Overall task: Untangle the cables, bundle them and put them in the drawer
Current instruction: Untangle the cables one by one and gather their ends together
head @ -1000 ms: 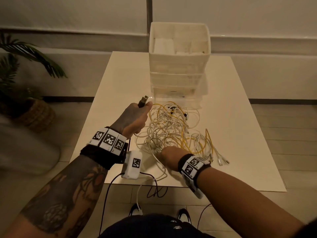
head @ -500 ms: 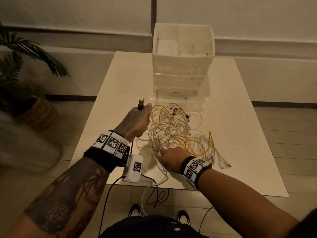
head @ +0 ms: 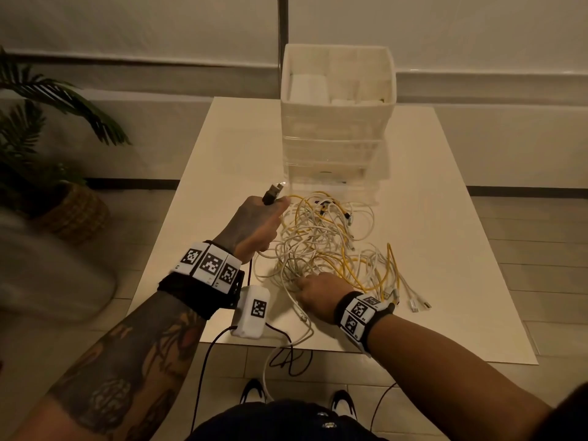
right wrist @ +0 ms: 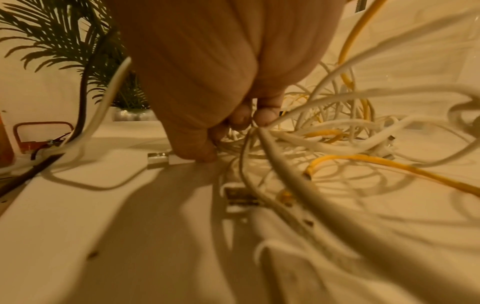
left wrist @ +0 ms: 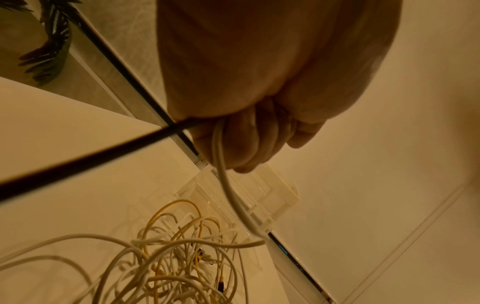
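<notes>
A tangle of white and yellow cables (head: 331, 246) lies on the white table (head: 445, 202), in front of a white drawer unit (head: 337, 135). My left hand (head: 254, 224) is raised at the pile's left edge and grips a dark USB plug (head: 273, 193) that sticks up from the fist. In the left wrist view its curled fingers (left wrist: 249, 135) also hold a white cable (left wrist: 228, 189) and a black cable (left wrist: 91, 160). My right hand (head: 313, 294) is down at the pile's near edge. Its fingertips (right wrist: 265, 117) pinch white strands (right wrist: 285, 133) there.
Loose white plugs (head: 420, 303) lie right of the pile. A white tagged box (head: 253, 310) sits at the table's near edge, with black and white leads hanging to the floor. A potted palm (head: 47, 173) stands left of the table. The unit's lowest clear drawer (head: 334, 183) faces the pile.
My left hand has tilted the USB plug to the right. My right hand stays at the pile's near edge. The head view has shifted slightly.
</notes>
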Demonstrator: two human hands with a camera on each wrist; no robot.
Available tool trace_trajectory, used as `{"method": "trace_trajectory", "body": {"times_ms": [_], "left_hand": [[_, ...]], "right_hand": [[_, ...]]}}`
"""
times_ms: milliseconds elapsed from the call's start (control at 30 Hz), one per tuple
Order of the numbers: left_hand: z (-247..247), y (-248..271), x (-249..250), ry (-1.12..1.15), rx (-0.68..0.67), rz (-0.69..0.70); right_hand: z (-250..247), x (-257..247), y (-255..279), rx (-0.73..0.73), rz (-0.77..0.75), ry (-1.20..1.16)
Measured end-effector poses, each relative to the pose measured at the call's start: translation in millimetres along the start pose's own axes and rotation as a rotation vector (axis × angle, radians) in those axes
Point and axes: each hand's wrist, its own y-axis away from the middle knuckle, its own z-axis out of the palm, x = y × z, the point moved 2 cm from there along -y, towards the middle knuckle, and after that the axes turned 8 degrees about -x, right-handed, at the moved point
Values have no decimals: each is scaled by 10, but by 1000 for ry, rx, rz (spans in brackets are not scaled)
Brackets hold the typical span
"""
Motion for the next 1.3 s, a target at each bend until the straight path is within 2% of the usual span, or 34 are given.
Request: {"method": "trace_trajectory", "body": {"times_ms": [333, 400, 533, 667, 733, 867, 1000, 1133, 1300], "left_hand": [[-27, 33, 7, 61, -15, 17], [-28, 35, 11, 89, -12, 15], [-72, 28, -6, 91, -17, 23], [-106, 10, -10, 54, -15, 40], [-116, 0, -17, 23, -9, 42], [-154, -13, -8, 14, 23, 52], [-233, -18, 6, 4, 88, 60], [-212, -44, -19, -36, 62, 80], [-10, -105, -19, -77, -5, 219]], "right_hand": [[-49, -93, -95, -39, -57, 125], [-55, -73, -90, -22, -47, 90], [-130, 11, -27, 93, 32, -282], [-295, 158, 94, 341, 212, -841], [-359, 258, 123, 390, 285, -1021], [-411, 442, 160, 460, 292, -1383], [-557, 591, 275, 570, 292, -1407], [-908, 753, 501, 744, 368, -1092], [-1320, 720, 717, 766, 222, -986]]}}
